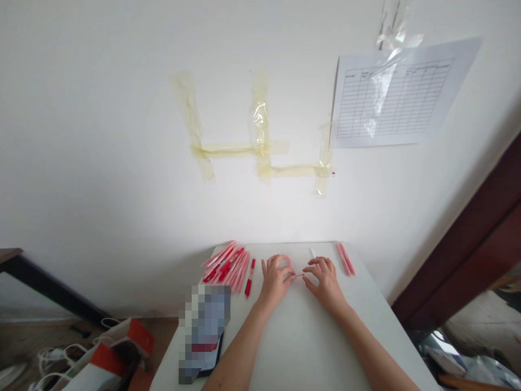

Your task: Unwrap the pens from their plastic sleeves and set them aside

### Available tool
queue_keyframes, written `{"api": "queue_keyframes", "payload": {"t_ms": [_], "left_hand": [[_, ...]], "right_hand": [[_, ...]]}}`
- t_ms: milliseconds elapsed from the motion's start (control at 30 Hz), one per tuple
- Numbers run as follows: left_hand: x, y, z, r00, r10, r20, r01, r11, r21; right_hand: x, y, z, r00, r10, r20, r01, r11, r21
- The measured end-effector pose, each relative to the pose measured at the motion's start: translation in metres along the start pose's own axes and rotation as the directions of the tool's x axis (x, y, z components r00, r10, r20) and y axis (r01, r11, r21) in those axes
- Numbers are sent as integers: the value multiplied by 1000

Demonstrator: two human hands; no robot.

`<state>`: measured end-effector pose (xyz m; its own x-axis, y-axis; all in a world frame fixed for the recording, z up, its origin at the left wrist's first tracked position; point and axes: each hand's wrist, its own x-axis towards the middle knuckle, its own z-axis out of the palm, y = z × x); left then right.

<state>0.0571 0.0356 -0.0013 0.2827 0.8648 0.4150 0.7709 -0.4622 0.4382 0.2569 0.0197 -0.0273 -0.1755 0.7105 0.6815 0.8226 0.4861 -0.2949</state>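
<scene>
My left hand (277,279) pinches a thin pink stick (299,275), possibly a pen refill, between thumb and fingertips. The stick's free end points right, toward my right hand (325,282). That hand's thumb and index finger are spread apart around the tip, without visibly gripping it. Just behind the right fingers lies a pen part with a whitish end (312,252), partly covered by the hand. Left of my left hand, a single red pen (250,278) lies on the white table (301,336). Beside it is a pile of pink and red pens (228,266).
Two pink pens (345,259) lie at the table's far right. A phone (209,364), partly blurred out, rests at the left edge. The wall stands directly behind the table, with a taped paper chart (399,98). Orange-and-white boxes (138,336) and cables are at lower left.
</scene>
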Motion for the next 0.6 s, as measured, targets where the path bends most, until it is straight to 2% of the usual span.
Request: {"api": "queue_keyframes", "payload": {"t_ms": [600], "left_hand": [[0,1,1,1000,0,20,1,1000,-28]], "right_hand": [[1,-3,-1,999,-33,9,33,998,50]]}}
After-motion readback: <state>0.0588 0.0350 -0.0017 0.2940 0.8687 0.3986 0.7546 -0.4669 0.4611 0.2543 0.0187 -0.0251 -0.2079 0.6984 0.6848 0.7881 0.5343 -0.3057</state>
